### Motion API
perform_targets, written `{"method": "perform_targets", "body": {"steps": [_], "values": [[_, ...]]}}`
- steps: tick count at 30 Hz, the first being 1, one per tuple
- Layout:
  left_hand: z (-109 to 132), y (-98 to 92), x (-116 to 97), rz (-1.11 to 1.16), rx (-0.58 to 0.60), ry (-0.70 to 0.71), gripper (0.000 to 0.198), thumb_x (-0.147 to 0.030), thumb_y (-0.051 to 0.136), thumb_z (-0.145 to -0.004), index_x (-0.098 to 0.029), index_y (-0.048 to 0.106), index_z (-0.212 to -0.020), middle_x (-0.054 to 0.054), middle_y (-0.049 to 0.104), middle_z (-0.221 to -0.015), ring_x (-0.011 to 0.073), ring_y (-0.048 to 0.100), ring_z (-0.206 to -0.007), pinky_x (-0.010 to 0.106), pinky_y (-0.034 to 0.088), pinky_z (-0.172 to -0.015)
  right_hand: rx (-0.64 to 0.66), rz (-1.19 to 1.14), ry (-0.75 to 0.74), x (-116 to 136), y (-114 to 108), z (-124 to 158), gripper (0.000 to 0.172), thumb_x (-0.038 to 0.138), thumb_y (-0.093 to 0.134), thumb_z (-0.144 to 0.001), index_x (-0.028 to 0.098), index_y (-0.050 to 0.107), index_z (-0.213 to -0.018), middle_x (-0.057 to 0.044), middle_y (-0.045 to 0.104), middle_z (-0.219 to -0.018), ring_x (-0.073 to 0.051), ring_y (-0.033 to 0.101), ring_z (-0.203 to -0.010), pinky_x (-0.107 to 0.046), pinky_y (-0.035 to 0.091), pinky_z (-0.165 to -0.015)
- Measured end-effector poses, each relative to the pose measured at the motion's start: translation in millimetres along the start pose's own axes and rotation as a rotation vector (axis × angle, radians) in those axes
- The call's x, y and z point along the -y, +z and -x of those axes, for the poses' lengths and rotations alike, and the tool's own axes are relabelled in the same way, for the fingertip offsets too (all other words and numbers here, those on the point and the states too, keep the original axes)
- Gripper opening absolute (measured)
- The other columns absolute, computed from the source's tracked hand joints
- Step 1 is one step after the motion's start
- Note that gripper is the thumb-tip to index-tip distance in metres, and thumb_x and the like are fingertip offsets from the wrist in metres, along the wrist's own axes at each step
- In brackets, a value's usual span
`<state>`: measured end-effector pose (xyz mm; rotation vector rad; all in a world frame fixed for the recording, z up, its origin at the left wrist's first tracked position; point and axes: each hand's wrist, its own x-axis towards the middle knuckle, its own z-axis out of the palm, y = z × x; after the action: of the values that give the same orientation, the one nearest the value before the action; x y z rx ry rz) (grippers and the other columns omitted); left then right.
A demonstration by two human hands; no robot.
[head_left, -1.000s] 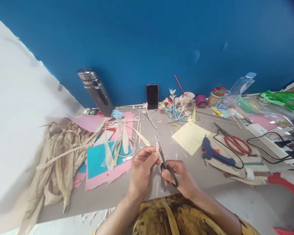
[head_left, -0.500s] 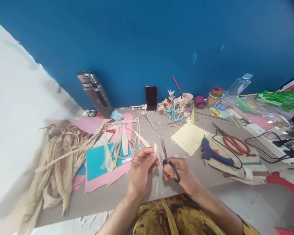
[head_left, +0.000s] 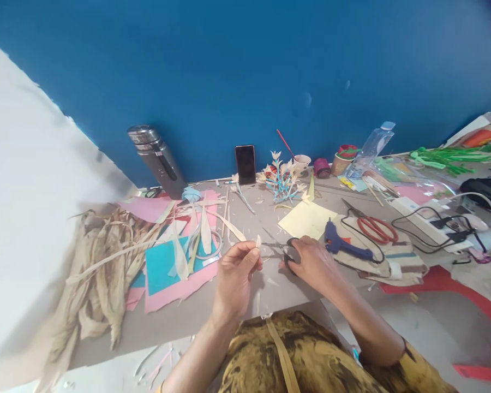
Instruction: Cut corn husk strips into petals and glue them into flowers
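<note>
In the head view my left hand (head_left: 236,275) pinches a small pale piece of dried husk (head_left: 258,242) upright between thumb and fingertips. My right hand (head_left: 311,261) grips the black handles of a pair of scissors (head_left: 275,246). The scissor blades look parted and point left, with one tip right beside the husk piece; whether they touch it I cannot tell. Beyond the hands stands a cluster of pale husk flowers on blue stems (head_left: 284,183). A single husk flower on a stem (head_left: 244,197) lies left of it.
Dried husks (head_left: 100,278) are heaped at the left, next to pink and teal sheets (head_left: 163,267). A dark thermos (head_left: 163,166) and a phone (head_left: 245,164) stand by the wall. Rightward lie yellow paper (head_left: 309,220), a blue glue gun (head_left: 346,245), red-handled scissors (head_left: 378,229) and a power strip (head_left: 423,221).
The scissors have turned from pointing away to pointing left, their blades coming to the husk piece. My right hand moved up and right. The view has shifted slightly right.
</note>
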<state>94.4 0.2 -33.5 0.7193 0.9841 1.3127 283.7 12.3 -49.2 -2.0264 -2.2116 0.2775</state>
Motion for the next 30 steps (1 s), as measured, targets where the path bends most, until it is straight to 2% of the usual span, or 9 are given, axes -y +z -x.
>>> {"method": "perform_targets", "body": {"steps": [4, 9, 11, 15, 18, 22, 25, 27, 30], "values": [[13, 1.1, -4, 0.025, 0.022, 0.007, 0.022, -0.027, 0.081, -0.069, -0.018, 0.067, -0.082, -0.003, 0.059, -0.062, 0.0098, 0.054, -0.059, 0.023, 0.042, -0.061, 0.020, 0.076, 0.013, -2, -3, -4, 0.035, 0.048, 0.065, -0.085, 0.016, 0.065, -0.098, -0.013, 0.064, -0.101, -0.025, 0.067, -0.084, -0.029, 0.042, -0.067], [28, -0.2, -2, -0.055, 0.039, 0.026, 0.019, -0.029, 0.077, -0.072, -0.018, 0.066, -0.084, -0.002, 0.059, -0.065, 0.0109, 0.054, -0.060, 0.025, 0.044, -0.062, 0.124, 0.159, 0.059, -2, -6, -14, 0.040, 0.050, 0.064, -0.086, 0.014, 0.070, -0.102, -0.018, 0.068, -0.106, -0.030, 0.070, -0.093, -0.031, 0.047, -0.072], [33, -0.9, 0, -0.240, -0.006, 0.169, 0.013, -0.028, 0.073, -0.077, -0.019, 0.066, -0.083, 0.000, 0.062, -0.069, 0.0131, 0.057, -0.064, 0.027, 0.045, -0.065, 0.150, 0.157, 0.074, -3, -6, -19, 0.039, 0.048, 0.065, -0.086, 0.013, 0.071, -0.100, -0.020, 0.070, -0.102, -0.032, 0.069, -0.096, -0.032, 0.048, -0.075], [38, -5.2, 5, -0.632, -0.032, 0.675, 0.003, -0.023, 0.068, -0.081, -0.022, 0.070, -0.080, 0.005, 0.067, -0.084, 0.0202, 0.062, -0.084, 0.032, 0.047, -0.079, 0.165, 0.144, 0.081, -4, -5, -25, 0.044, 0.046, 0.068, -0.085, 0.010, 0.069, -0.110, -0.024, 0.070, -0.107, -0.034, 0.067, -0.105, -0.035, 0.049, -0.083], [37, -11.0, 8, -0.727, 0.055, 0.803, 0.007, -0.020, 0.069, -0.080, -0.026, 0.074, -0.081, 0.009, 0.070, -0.088, 0.0228, 0.062, -0.088, 0.033, 0.046, -0.083, 0.166, 0.126, 0.075, -4, -4, -28, 0.049, 0.044, 0.067, -0.085, 0.008, 0.065, -0.119, -0.027, 0.065, -0.120, -0.036, 0.064, -0.112, -0.037, 0.048, -0.088], [39, -13.7, 7, -0.684, 0.128, 0.732, 0.009, -0.022, 0.074, -0.077, -0.028, 0.076, -0.084, 0.010, 0.071, -0.090, 0.0243, 0.062, -0.089, 0.034, 0.044, -0.086, 0.206, 0.075, 0.058, -5, -8, -34, 0.051, 0.042, 0.071, -0.081, 0.006, 0.067, -0.116, -0.029, 0.062, -0.125, -0.038, 0.063, -0.115, -0.038, 0.049, -0.088], [46, -8.2, 3, -0.545, 0.112, 0.633, 0.004, -0.025, 0.076, -0.076, -0.026, 0.075, -0.079, 0.009, 0.069, -0.087, 0.0234, 0.062, -0.089, 0.034, 0.045, -0.086, 0.294, 0.002, 0.045, -6, -14, -40, 0.046, 0.040, 0.079, -0.072, 0.005, 0.071, -0.101, -0.026, 0.072, -0.105, -0.035, 0.068, -0.103, -0.034, 0.051, -0.081], [51, -3.5, 1, -0.356, 0.127, 0.442, 0.006, -0.027, 0.076, -0.076, -0.023, 0.072, -0.078, 0.006, 0.067, -0.078, 0.0200, 0.061, -0.079, 0.031, 0.047, -0.078, 0.373, -0.060, 0.046, -7, -18, -43, 0.037, 0.037, 0.082, -0.068, 0.006, 0.073, -0.087, -0.020, 0.075, -0.085, -0.030, 0.072, -0.084, -0.030, 0.052, -0.071], [52, 0.2, 0, 0.007, 0.246, 0.023, 0.015, -0.025, 0.078, -0.073, -0.020, 0.065, -0.079, 0.000, 0.060, -0.064, 0.0130, 0.054, -0.059, 0.026, 0.044, -0.060, 0.454, -0.156, 0.052, -10, -23, -44, 0.025, 0.026, 0.083, -0.063, 0.007, 0.071, -0.073, -0.012, 0.071, -0.060, -0.023, 0.069, -0.058, -0.027, 0.050, -0.057]]}}
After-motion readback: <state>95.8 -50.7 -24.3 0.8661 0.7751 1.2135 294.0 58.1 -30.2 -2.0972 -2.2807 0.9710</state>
